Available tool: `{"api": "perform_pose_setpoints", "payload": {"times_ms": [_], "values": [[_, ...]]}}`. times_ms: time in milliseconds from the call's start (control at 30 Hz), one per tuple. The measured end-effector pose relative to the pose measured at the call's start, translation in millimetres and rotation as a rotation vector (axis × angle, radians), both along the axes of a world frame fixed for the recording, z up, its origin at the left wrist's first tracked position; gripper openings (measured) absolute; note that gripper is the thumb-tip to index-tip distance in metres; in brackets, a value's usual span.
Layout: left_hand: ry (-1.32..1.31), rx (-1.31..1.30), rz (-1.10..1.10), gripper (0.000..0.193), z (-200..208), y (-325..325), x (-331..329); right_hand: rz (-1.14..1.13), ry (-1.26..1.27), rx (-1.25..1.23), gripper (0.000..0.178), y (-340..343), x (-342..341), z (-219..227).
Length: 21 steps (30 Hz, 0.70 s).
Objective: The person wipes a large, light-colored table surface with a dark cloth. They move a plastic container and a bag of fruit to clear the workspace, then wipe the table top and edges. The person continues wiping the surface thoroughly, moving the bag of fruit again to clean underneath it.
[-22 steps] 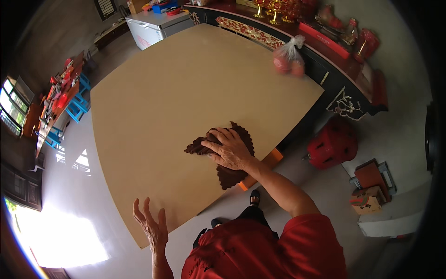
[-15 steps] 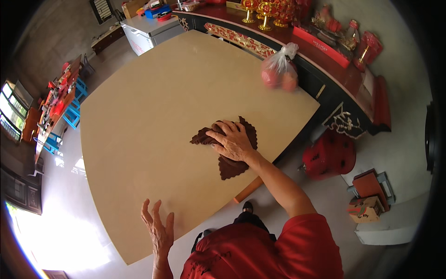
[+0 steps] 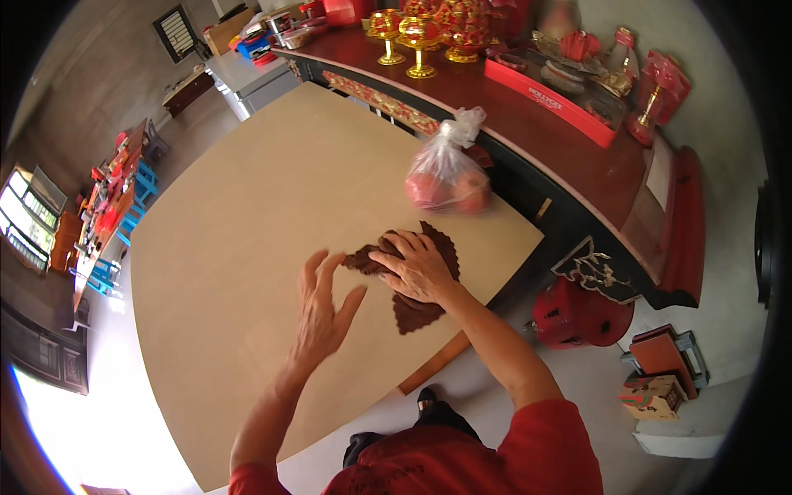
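A dark brown cloth with scalloped edges (image 3: 417, 313) lies crumpled on the tan tabletop (image 3: 239, 198). My right hand (image 3: 418, 272) presses down over its middle, fingers curved onto the bunched fabric, and hides part of it. To the left of the cloth, my left hand (image 3: 322, 309) hovers above the table with its fingers and thumb spread and nothing in them. Its fingertips come close to the cloth's left corner. Beyond the cloth, near the table's far right side, sits a tied clear plastic bag (image 3: 450, 169) of round reddish fruit.
A dark red altar counter (image 3: 528, 157) runs along the table's far side, bearing gold stands (image 3: 421, 41) and a red tray (image 3: 549, 103). Under it stands a red drum-like container (image 3: 582, 313). A cardboard box (image 3: 652, 396) is at the right. Blue stools (image 3: 132, 219) line another table.
My left hand has risen from the table's near left edge toward the cloth. My right hand stays on the cloth. The view has shifted, bringing the altar and fruit bag closer.
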<state>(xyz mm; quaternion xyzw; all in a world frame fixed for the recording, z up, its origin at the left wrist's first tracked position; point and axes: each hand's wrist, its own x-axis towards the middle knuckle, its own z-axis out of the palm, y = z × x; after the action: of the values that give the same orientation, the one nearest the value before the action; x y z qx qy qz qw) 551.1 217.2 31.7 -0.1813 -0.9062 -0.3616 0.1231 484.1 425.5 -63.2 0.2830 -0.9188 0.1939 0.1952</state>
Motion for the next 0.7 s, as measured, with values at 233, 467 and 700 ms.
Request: {"api": "perform_pose_setpoints", "payload": {"times_ms": [233,467,700], "values": [[0.017,0.201,0.035,0.074,-12,117,-135,-0.172,0.037,-0.017,0.042,74,23,11],[-0.015,-0.003,0.202,0.093,-2,204,-199,-0.547,0.085,-0.036,0.043,76,13,1],[-0.029,0.441,0.284,0.032,-31,201,-222,-0.558,0.045,-0.056,0.042,73,10,-3]]}}
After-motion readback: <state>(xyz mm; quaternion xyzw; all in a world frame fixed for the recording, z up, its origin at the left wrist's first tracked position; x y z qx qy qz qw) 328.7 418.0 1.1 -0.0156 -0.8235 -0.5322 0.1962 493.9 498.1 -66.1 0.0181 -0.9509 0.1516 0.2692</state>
